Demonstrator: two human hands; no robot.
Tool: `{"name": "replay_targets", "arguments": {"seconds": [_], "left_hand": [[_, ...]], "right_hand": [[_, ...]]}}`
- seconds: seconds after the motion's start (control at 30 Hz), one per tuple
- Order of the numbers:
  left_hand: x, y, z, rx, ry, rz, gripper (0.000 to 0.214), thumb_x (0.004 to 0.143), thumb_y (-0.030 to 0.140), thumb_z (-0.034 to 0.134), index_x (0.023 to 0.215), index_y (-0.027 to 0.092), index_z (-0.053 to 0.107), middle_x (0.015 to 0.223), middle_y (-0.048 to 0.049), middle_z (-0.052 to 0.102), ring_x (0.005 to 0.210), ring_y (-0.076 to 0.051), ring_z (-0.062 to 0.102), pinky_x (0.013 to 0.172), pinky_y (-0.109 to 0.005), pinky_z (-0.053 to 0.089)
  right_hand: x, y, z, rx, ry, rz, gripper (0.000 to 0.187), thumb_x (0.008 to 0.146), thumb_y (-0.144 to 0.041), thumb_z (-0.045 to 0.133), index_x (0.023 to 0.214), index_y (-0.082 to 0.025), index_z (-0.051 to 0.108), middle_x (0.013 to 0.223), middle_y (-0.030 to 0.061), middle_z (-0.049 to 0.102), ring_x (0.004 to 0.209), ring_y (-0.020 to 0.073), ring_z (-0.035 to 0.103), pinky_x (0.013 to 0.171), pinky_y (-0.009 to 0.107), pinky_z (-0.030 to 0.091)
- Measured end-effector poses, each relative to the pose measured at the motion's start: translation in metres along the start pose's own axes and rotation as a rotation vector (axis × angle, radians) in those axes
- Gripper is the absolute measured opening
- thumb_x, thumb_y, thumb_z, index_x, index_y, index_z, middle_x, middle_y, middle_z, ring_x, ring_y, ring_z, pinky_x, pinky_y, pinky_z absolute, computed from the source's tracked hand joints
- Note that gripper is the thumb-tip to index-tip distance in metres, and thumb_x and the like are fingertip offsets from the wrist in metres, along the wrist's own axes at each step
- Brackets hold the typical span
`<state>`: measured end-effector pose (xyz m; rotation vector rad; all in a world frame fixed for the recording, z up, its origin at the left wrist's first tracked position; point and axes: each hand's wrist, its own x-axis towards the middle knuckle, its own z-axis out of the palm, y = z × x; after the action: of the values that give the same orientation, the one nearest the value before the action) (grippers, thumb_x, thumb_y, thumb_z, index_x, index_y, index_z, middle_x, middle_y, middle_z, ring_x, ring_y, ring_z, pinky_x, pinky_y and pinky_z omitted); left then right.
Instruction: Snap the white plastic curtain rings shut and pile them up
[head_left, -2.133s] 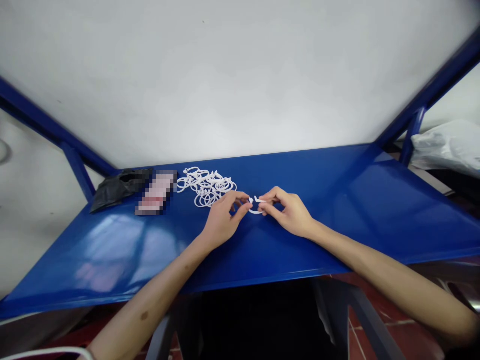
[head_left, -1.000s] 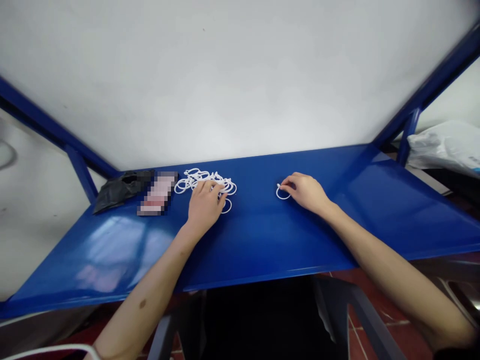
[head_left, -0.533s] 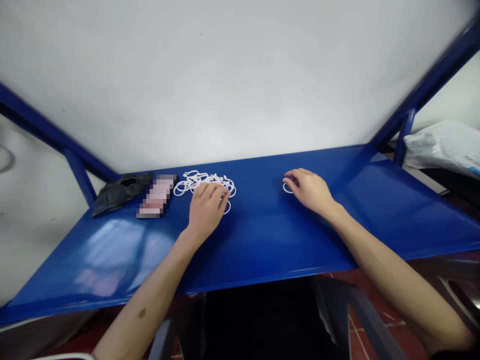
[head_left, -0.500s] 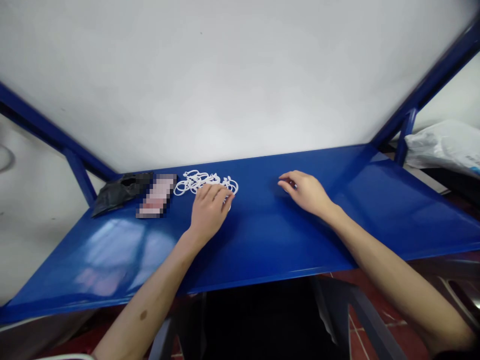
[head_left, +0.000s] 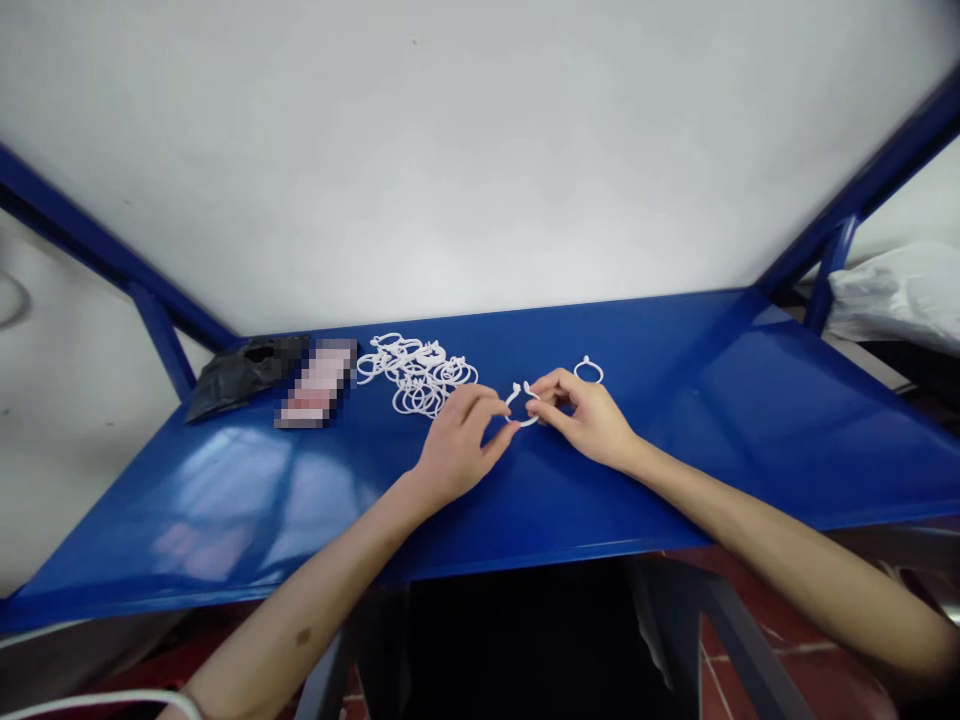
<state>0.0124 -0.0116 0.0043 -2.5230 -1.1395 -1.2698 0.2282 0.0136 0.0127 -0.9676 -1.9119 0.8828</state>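
Two hands now meet over the bench (head_left: pixel 675 410), and between them is one white ring (head_left: pixel 528 423) whose ends are not joined. A moment ago they were well apart: the left was at the pile of rings (head_left: pixel 430 353) and the right was farther to the right side. Now the right hand (head_left: pixel 589 422) has come back toward the middle, and a lone ring (head_left: pixel 601 372), which looks closed, lies by itself on the bench just beyond this hand. It seems to me that one piece has been put aside from the pile and that the work is now on a next one.

The left hand (head_left: pixel 463 440) pinches the white ring at its left side, with the thumb below and the bent fingers above. The right hand grips the other side between thumb and forefinger, its remaining fingers curled. The two knobbed ends point away from the person, with a small gap between them; if the hands pull or press, I cannot tell.

Both forearms reach in from the lower corners of the view, and the wrists are low above the bench. The pile lies just beyond the left hand, and farther left there are a blurred pink item (head_left: pixel 316 385) and a black bag (head_left: pixel 240 382).
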Motion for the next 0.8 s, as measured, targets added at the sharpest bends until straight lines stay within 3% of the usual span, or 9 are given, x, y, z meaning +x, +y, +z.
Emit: {"name": "replay_targets", "arguments": {"seconds": [0.07,0.17,0.37,0.8], "left_hand": [[0.001,-0.001,-0.001,-0.095,-0.023,-0.17,0.005,0.095,0.025,0.061,0.097,0.021,0.06,0.094,-0.0035,0.064,0.085,-0.016,0.061,0.076,-0.031,0.052],[0.002,-0.001,-0.001,-0.179,-0.131,-0.243,0.01,0.098,0.026,0.057,0.091,0.021,0.062,0.087,-0.0011,0.065,0.078,-0.014,0.061,0.072,-0.029,0.051],[0.0,0.0,0.0,-0.21,-0.178,-0.204,0.012,0.099,0.026,0.056,0.091,0.02,0.062,0.088,-0.0015,0.066,0.081,-0.014,0.062,0.074,-0.028,0.051],[-0.005,0.001,0.006,-0.196,-0.172,-0.071,0.017,0.1,0.017,0.047,0.087,0.02,0.058,0.083,-0.0025,0.064,0.08,-0.016,0.057,0.076,-0.03,0.05]], "right_hand": [[0.0,0.001,-0.002,-0.053,0.011,-0.046,0.02,0.093,-0.041,0.066,0.097,-0.022,0.066,0.082,0.0018,0.073,0.068,0.0151,0.067,0.066,0.028,0.055],[-0.001,0.002,-0.002,-0.106,0.002,-0.116,0.023,0.094,-0.043,0.066,0.093,-0.021,0.069,0.085,0.0034,0.074,0.07,0.0154,0.067,0.065,0.028,0.053],[-0.002,0.003,0.0,-0.141,-0.034,-0.197,0.025,0.095,-0.042,0.065,0.086,-0.019,0.07,0.077,0.0019,0.069,0.067,0.014,0.063,0.06,0.025,0.047],[-0.012,0.0,0.007,-0.42,-0.076,-0.406,0.03,0.104,-0.034,0.047,0.09,-0.019,0.069,0.08,0.0069,0.067,0.073,0.018,0.061,0.067,0.03,0.05]]}}
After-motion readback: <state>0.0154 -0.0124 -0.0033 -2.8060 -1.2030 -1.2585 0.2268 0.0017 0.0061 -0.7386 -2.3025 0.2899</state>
